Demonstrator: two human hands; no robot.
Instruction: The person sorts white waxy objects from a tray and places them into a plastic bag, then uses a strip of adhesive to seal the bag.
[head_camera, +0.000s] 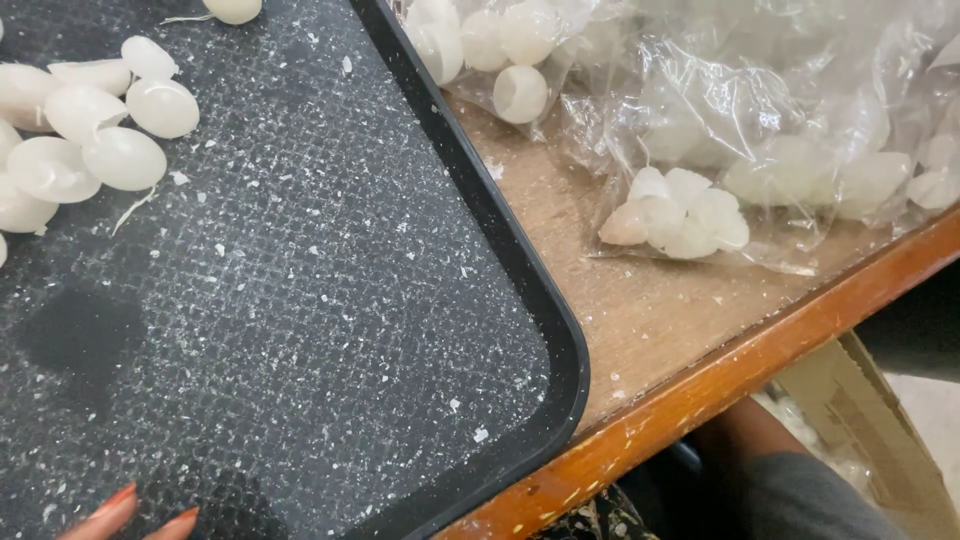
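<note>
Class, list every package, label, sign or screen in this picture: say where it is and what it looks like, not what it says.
Clear bags: on the wooden table, right of the black tray, crumpled, holding white oval pieces.
Cardboard: below the table edge, lower right, tan and flat.
No labels, signs or screens.

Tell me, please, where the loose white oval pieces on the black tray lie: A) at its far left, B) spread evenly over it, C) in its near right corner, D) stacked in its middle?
A: the white oval pieces cluster at the far left of the black tray, whose other parts hold only small flakes.
</note>
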